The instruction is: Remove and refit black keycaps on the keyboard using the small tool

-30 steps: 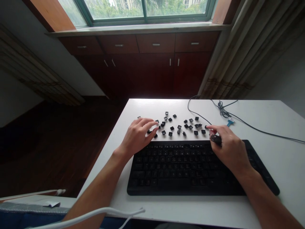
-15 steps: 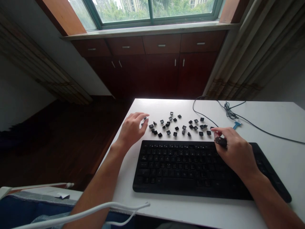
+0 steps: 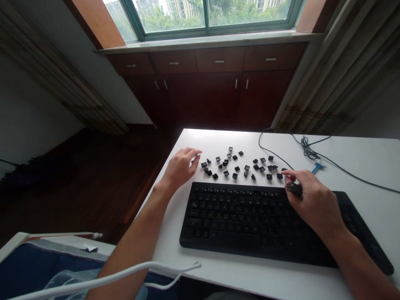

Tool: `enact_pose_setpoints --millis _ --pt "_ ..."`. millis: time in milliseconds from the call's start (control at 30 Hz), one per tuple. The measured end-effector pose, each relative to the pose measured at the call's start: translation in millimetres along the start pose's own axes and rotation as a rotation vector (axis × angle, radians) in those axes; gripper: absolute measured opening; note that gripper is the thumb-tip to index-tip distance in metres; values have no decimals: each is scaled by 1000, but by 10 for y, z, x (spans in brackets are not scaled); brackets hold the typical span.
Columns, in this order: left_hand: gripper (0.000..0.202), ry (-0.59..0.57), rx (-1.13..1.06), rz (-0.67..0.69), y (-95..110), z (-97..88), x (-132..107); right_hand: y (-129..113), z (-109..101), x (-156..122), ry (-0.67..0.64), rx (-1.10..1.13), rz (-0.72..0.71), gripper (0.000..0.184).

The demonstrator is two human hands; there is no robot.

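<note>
A black keyboard lies on the white table in front of me. Several loose black keycaps are scattered in a band just beyond its top edge. My left hand rests at the left end of that band, fingers curled, its fingertips touching a keycap at the far left. My right hand hovers over the keyboard's upper right part, pinching a small dark keycap between thumb and fingers.
A black cable runs across the table's far right, with a coiled bundle and a small blue tool beside it. The table's left edge drops to a dark wood floor. A white cord and blue cloth lie at the lower left.
My left hand has slid left from the middle keycaps to the far-left one. My right hand keeps its pinch and place. The view has shifted left.
</note>
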State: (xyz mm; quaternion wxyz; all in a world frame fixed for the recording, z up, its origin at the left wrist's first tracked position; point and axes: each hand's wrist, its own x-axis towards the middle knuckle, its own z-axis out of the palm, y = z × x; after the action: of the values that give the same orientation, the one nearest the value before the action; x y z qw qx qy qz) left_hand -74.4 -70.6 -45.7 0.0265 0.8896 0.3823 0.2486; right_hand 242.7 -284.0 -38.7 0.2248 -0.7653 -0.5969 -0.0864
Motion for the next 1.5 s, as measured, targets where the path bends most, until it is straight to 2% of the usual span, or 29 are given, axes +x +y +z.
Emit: enact_pose_setpoints --millis 167,333,467,667,1133,1367,1500 --pt "26 35 4 14 -106 -53 -8 -5 -1 -2 -12 4 -3 24" --pt "25 -33 -38 173 -164 -127 -14 8 13 -5 -16 2 -1 24" --pt "34 -69 -57 272 -225 -184 -36 39 37 -11 0 11 -10 24" --pt "33 -102 -32 229 -303 -187 -72 59 58 -13 18 15 -3 23" --pt "33 -142 -38 198 -343 -106 -82 27 15 17 22 47 -9 25" --pt "31 -136 -51 199 -337 -107 -72 23 7 19 20 46 -11 26" --pt "29 -93 -49 204 -318 -82 -46 22 7 18 10 54 -10 26"
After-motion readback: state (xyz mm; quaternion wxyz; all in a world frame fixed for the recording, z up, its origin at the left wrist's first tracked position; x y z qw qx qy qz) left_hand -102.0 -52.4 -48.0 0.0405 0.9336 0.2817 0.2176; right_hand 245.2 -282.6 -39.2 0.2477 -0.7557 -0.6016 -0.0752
